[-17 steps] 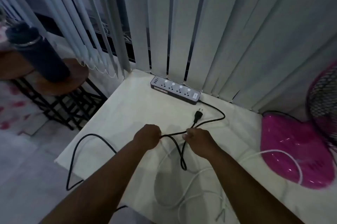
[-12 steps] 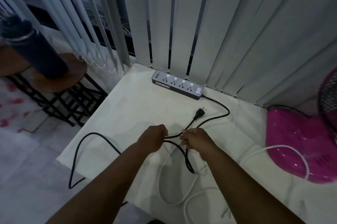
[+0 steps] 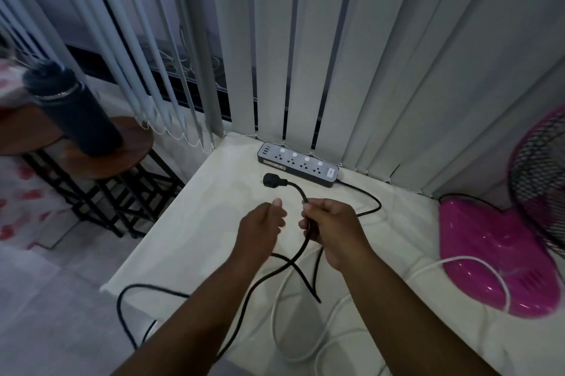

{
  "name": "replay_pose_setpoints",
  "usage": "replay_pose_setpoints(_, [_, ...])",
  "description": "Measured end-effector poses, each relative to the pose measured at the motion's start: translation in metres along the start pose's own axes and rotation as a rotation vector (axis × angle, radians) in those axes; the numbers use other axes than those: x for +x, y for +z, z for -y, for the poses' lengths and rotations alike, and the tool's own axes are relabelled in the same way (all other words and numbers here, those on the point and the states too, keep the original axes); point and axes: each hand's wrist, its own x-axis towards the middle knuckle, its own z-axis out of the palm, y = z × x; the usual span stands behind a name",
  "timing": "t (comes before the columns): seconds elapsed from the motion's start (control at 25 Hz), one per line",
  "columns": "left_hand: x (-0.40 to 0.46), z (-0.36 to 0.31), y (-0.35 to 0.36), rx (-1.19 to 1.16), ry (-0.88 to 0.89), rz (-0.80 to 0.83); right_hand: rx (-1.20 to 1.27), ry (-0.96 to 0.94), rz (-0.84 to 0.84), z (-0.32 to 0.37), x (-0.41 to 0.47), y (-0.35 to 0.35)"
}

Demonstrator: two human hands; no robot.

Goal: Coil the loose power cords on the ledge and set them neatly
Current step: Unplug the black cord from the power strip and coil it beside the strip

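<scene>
The black power cord (image 3: 308,284) runs from a grey power strip (image 3: 298,163) at the back of the white ledge (image 3: 189,238). My right hand (image 3: 331,224) is shut on a folded bunch of this cord, and the cord's plug (image 3: 270,179) sticks up and left out of the fist. Just left of it, my left hand (image 3: 263,227) is blurred, with its fingers loosely apart and no cord visibly in them. Black strands hang below both hands, and one trails off the ledge's front edge. A white cord (image 3: 276,308) lies in loose loops under my arms.
A pink fan base (image 3: 489,256) with a dark wire cage (image 3: 541,180) stands on the right, with the white cord running over it. Vertical blinds (image 3: 351,54) close off the back. Left of the ledge, a dark bottle (image 3: 76,112) stands on a round wooden side table (image 3: 122,158).
The plug end has swung from right of my hands over to the left, above them. My left hand has let go of the cord. My right hand now holds the folded strands alone.
</scene>
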Motion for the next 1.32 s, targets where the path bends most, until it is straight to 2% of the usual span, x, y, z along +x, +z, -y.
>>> replay_pose_setpoints(0.08, [0.015, -0.026, -0.013, -0.256, -0.24, 0.105, -0.061, -0.067, 0.07, 0.003, -0.022, 0.005])
replay_pose_setpoints(0.2, [0.021, -0.061, -0.023, -0.46, -0.323, 0.299, -0.124, -0.13, 0.145, -0.005, -0.047, 0.009])
replay_pose_setpoints(0.32, [0.013, -0.086, -0.016, -0.523, -0.31, 0.377, -0.096, -0.122, 0.362, -0.021, -0.061, 0.005])
replay_pose_setpoints(0.44, [0.013, -0.117, -0.016, -0.549, -0.22, 0.301, -0.192, -0.09, 0.589, -0.057, -0.073, 0.002])
replay_pose_setpoints(0.52, [0.019, -0.142, -0.031, -0.528, -0.098, 0.267, -0.279, -0.004, 0.641, -0.087, -0.079, -0.01])
replay_pose_setpoints(0.64, [0.027, -0.169, -0.058, -0.454, 0.059, 0.175, -0.222, 0.173, 0.587, -0.118, -0.084, -0.042])
replay_pose_setpoints(0.76, [0.023, -0.172, -0.059, -0.405, 0.064, 0.094, -0.047, 0.292, 0.352, -0.109, -0.085, -0.063])
replay_pose_setpoints(0.84, [0.015, -0.16, -0.048, -0.291, 0.006, 0.04, 0.118, 0.287, 0.123, -0.087, -0.076, -0.067])
replay_pose_setpoints(0.88, [0.011, -0.151, -0.041, -0.245, -0.019, 0.03, 0.249, 0.27, 0.068, -0.07, -0.071, -0.068])
replay_pose_setpoints(0.96, [0.001, -0.133, -0.029, -0.221, -0.064, 0.041, 0.482, 0.179, 0.086, -0.027, -0.065, -0.067])
replay_pose_setpoints(1.0, [-0.004, -0.126, -0.023, -0.234, -0.076, 0.053, 0.524, 0.101, 0.122, -0.006, -0.065, -0.064])
replay_pose_setpoints(1.08, [-0.018, -0.116, -0.011, -0.295, -0.07, 0.085, 0.398, -0.133, 0.187, 0.024, -0.067, -0.061])
replay_pose_setpoints(1.16, [-0.033, -0.114, 0.002, -0.405, -0.053, 0.121, 0.103, -0.352, 0.191, 0.04, -0.077, -0.053])
replay_pose_setpoints(1.24, [-0.044, -0.118, 0.011, -0.57, -0.069, 0.154, -0.028, -0.424, 0.165, 0.043, -0.085, -0.043])
replay_pose_setpoints(1.32, [-0.052, -0.124, 0.016, -0.724, -0.115, 0.188, -0.028, -0.417, 0.133, 0.039, -0.093, -0.036])
